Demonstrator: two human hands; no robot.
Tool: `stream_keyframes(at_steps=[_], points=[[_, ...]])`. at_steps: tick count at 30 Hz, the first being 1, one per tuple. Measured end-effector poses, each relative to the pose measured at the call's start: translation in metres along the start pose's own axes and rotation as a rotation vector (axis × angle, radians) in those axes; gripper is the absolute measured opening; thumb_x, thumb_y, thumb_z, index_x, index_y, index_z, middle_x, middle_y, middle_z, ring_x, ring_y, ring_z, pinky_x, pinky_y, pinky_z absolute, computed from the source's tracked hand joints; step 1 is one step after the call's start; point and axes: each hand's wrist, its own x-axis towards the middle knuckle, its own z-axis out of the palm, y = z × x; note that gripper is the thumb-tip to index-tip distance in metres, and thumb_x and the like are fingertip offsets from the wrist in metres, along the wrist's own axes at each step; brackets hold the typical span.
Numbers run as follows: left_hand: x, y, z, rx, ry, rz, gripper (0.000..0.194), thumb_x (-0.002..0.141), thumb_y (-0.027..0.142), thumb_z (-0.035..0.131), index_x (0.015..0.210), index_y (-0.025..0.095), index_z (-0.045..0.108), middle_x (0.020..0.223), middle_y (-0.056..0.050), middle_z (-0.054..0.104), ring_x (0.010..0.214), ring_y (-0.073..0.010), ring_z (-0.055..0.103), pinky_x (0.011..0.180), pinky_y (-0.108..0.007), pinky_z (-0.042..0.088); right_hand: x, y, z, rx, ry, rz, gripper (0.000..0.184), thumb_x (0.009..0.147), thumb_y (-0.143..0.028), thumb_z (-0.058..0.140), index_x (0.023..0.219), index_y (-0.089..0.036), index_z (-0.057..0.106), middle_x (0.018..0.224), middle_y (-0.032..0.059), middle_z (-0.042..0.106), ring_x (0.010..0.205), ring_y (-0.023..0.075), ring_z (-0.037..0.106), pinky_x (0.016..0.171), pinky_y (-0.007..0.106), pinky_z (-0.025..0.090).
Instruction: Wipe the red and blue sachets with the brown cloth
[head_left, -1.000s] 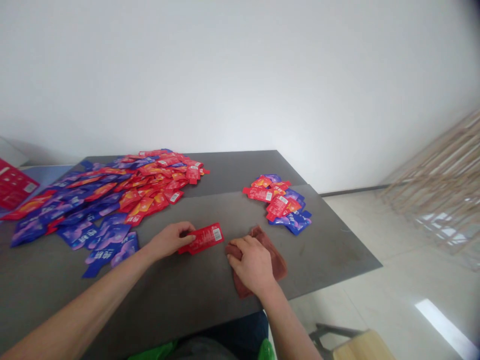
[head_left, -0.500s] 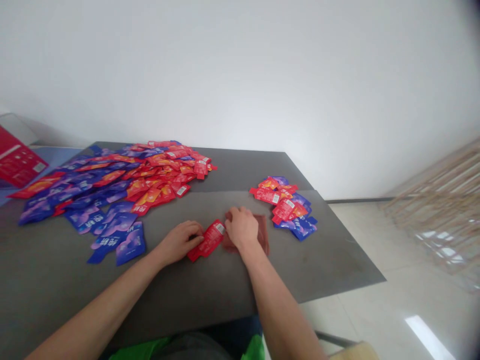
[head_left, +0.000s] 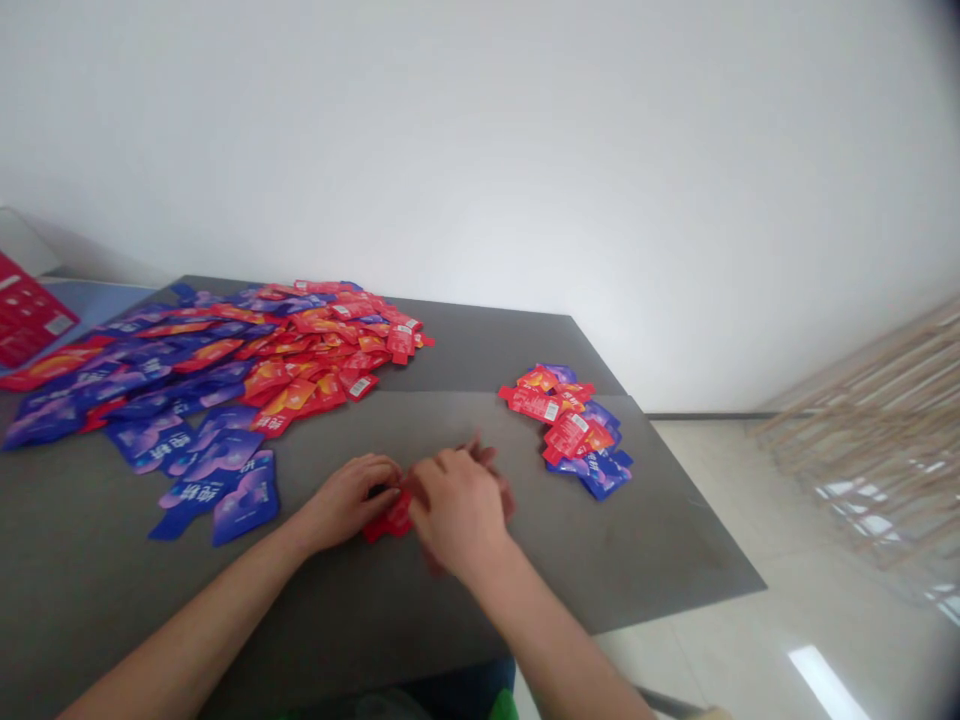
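Note:
My left hand (head_left: pixel 349 505) rests low over the table with its fingers curled and pinching the edge of a red sachet (head_left: pixel 391 518). Most of that sachet is covered by my hands. Close beside it, my right hand (head_left: pixel 461 510) is shut on a thin reddish-brown pouch (head_left: pixel 504 485), whose creased edges stick out behind the knuckles and below the wrist side. The right fingertips meet the left ones at the sachet and are smeared by motion.
A large heap of red and blue sachets (head_left: pixel 247 350) covers the left of the grey table (head_left: pixel 570 560). A smaller pile of sachets (head_left: pixel 574 430) lies to the right. A red box (head_left: pixel 30 315) stands at far left; wooden racks (head_left: pixel 877 430) stand beyond the table's right edge.
My right hand has moved left to the red sachet, drawing the reddish-brown pouch up off the table with it. My left hand stays at the sachet. The view has shifted slightly.

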Motion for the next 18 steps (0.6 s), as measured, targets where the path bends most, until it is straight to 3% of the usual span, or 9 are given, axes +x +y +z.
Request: stream_keyframes(at_steps=[2, 3, 6, 8, 13, 14, 18], points=[[0.000, -0.001, 0.000, -0.003, 0.001, -0.006, 0.019, 0.100, 0.033, 0.054, 0.089, 0.023, 0.066, 0.100, -0.004, 0.072, 0.098, -0.0226, 0.065, 0.090, -0.035, 0.047, -0.002, -0.007, 0.008, 0.008, -0.052, -0.081, 0.013, 0.095, -0.032, 0.062, 0.104, -0.024, 0.068, 0.105, 0.0060, 0.068, 0.103, 0.0238, 0.060, 0.084, 0.033, 0.048], [0.000, -0.001, 0.001, 0.005, 0.004, -0.015, 0.019, 0.100, 0.032, 0.054, 0.088, 0.023, 0.066, 0.100, -0.004, 0.072, 0.098, -0.0226, 0.065, 0.090, -0.035, 0.047, 0.000, -0.004, 0.010, -0.008, -0.076, -0.050, 0.013, 0.095, -0.031, 0.062, 0.104, -0.024, 0.068, 0.105, 0.0059, 0.069, 0.102, 0.0235, 0.061, 0.083, 0.032, 0.048], [0.001, -0.001, 0.002, 0.035, 0.014, -0.038, 0.020, 0.099, 0.028, 0.053, 0.082, 0.022, 0.063, 0.100, -0.004, 0.071, 0.097, -0.0223, 0.064, 0.090, -0.035, 0.046, 0.014, 0.018, 0.007, -0.088, -0.094, 0.179, 0.013, 0.095, -0.026, 0.061, 0.104, -0.022, 0.069, 0.108, 0.0073, 0.069, 0.104, 0.0232, 0.062, 0.085, 0.032, 0.048], [0.001, -0.001, 0.002, 0.039, 0.017, -0.042, 0.020, 0.098, 0.028, 0.053, 0.080, 0.022, 0.061, 0.099, -0.004, 0.071, 0.095, -0.0220, 0.064, 0.089, -0.035, 0.047, 0.019, 0.026, 0.002, -0.111, -0.065, 0.246, 0.013, 0.095, -0.025, 0.060, 0.104, -0.022, 0.069, 0.108, 0.0081, 0.069, 0.104, 0.0235, 0.062, 0.085, 0.033, 0.048], [0.001, -0.001, 0.002, 0.010, 0.005, -0.025, 0.019, 0.099, 0.030, 0.054, 0.087, 0.022, 0.066, 0.099, -0.005, 0.072, 0.097, -0.0223, 0.064, 0.091, -0.036, 0.047, 0.009, 0.005, 0.010, -0.011, -0.025, 0.000, 0.012, 0.098, -0.034, 0.059, 0.102, -0.026, 0.067, 0.103, 0.0043, 0.068, 0.100, 0.0228, 0.062, 0.081, 0.033, 0.048], [0.001, 0.000, 0.001, 0.015, 0.008, -0.030, 0.019, 0.099, 0.030, 0.053, 0.087, 0.022, 0.066, 0.100, -0.005, 0.072, 0.098, -0.0224, 0.064, 0.091, -0.036, 0.047, 0.009, 0.005, 0.011, -0.010, -0.038, 0.016, 0.011, 0.098, -0.033, 0.059, 0.101, -0.025, 0.067, 0.103, 0.0043, 0.069, 0.099, 0.0224, 0.062, 0.080, 0.032, 0.048], [0.001, 0.003, 0.000, 0.026, 0.018, -0.058, 0.021, 0.098, 0.028, 0.053, 0.080, 0.022, 0.063, 0.100, -0.004, 0.071, 0.096, -0.0219, 0.064, 0.091, -0.036, 0.047, 0.014, 0.033, -0.001, -0.073, 0.000, 0.361, 0.012, 0.098, -0.024, 0.057, 0.100, -0.022, 0.068, 0.105, 0.0085, 0.070, 0.098, 0.0226, 0.064, 0.080, 0.032, 0.046]])
